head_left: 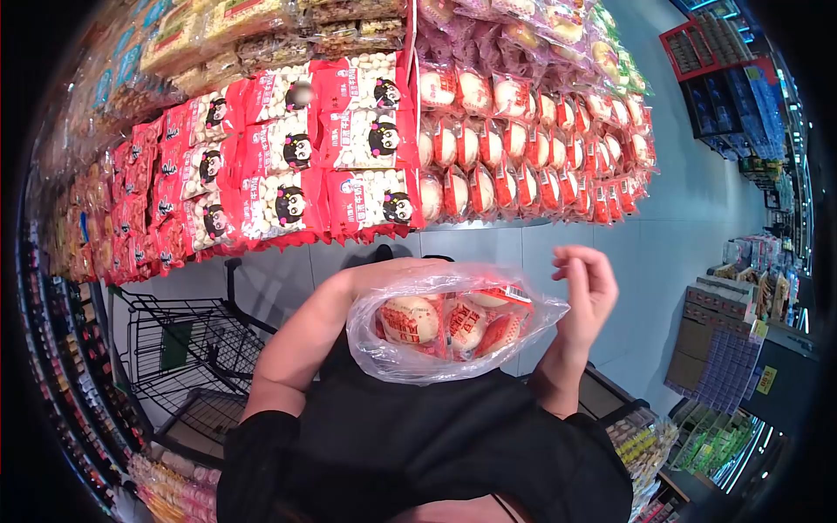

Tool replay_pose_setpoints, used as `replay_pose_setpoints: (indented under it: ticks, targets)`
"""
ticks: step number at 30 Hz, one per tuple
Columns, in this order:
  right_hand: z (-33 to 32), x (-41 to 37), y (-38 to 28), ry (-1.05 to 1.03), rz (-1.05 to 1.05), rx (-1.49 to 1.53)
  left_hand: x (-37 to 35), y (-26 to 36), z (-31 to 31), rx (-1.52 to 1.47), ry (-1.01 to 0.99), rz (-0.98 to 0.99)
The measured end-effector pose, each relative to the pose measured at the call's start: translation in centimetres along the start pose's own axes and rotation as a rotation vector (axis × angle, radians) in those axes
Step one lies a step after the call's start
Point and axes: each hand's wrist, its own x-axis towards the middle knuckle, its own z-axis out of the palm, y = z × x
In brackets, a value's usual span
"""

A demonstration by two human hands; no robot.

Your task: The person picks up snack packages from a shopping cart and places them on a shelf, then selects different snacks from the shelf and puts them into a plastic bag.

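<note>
A clear plastic bag (418,370) hangs open in front of my body, with several round, red-and-white wrapped buns (410,320) inside. My left forearm reaches to the bag's far left side, where my left hand (401,268) is mostly hidden behind the plastic; its fingers cannot be made out. My right hand (586,283) is raised just beyond the bag's right edge, fingers curved and apart, with nothing in it. Past the bag, rows of similar wrapped buns (482,190) lie on the display beside red-and-white snack packets (283,205).
A black wire shopping cart (187,349) stands at the left on the tiled floor (628,253). Other packaged snacks (235,35) fill the display's back left. Stacked boxes (711,344) and shelves stand across the aisle at the right.
</note>
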Motion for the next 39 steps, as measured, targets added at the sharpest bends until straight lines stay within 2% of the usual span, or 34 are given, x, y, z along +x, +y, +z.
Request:
replay_pose_setpoints:
  ticks: [1, 3, 5, 7, 8, 10, 13, 15, 20, 24, 27, 31, 33, 35, 37, 39]
  targets:
    - [-0.4, -0.1, -1.6, 0.069, -0.211, 0.048, 1.0, 0.3, -0.1, -0.012, -0.005, -0.004]
    - [0.5, 0.1, -5.7, -0.172, -0.591, -0.008, 1.5, 0.0, 0.2, -0.026, -0.019, -0.017]
    - [1.6, 0.7, -9.2, -0.612, -0.706, -0.24, 1.5, -0.3, 1.1, -0.016, -0.045, -0.023]
    - [2.5, 2.2, -10.2, -0.929, -0.791, -0.543, 1.1, 0.3, 0.9, 0.001, -0.075, -0.006]
    - [2.8, 3.1, -10.2, -0.938, -0.815, -0.547, 2.0, 1.0, 0.9, 0.004, -0.085, 0.009]
    - [2.8, 4.8, -9.8, -1.121, -0.974, -0.711, 2.4, 0.5, 1.8, 0.01, -0.102, 0.04]
    - [1.5, 6.0, -9.5, -1.218, -1.011, -0.757, 4.1, 0.0, 2.2, -0.034, -0.136, -0.002]
    - [0.3, 6.6, -8.6, -1.183, -1.057, -0.762, 5.3, 0.1, 3.7, -0.051, -0.038, 0.022]
    - [-2.9, 8.5, -8.4, -1.078, -1.318, -0.687, 7.7, -0.1, 4.9, -0.021, -0.032, 0.047]
    - [-4.6, 9.4, -8.3, -1.065, -1.32, -0.653, 8.8, -0.4, 5.0, 0.005, -0.01, 0.053]
    - [-5.4, 9.9, -8.6, -0.997, -1.359, -0.575, 9.2, -0.5, 5.1, 0.007, 0.006, 0.055]
    - [-7.5, 11.6, -9.8, -0.882, -1.304, -0.398, 9.8, 0.0, 4.8, 0.004, 0.029, 0.071]
    - [-8.9, 12.3, -9.1, -0.673, -1.065, -0.104, 9.4, -0.2, 4.5, 0.004, 0.038, 0.084]
    - [-9.8, 13.8, -7.1, -0.467, -0.946, 0.054, 8.6, -0.5, 4.1, 0.002, 0.046, 0.103]
    - [-9.7, 14.6, -4.4, -0.341, -0.582, 0.217, 7.7, -1.0, 3.6, 0.002, 0.055, 0.123]
    - [-8.8, 16.2, -2.6, -0.285, -0.394, 0.097, 6.6, -1.5, 3.2, 0.006, 0.069, 0.139]
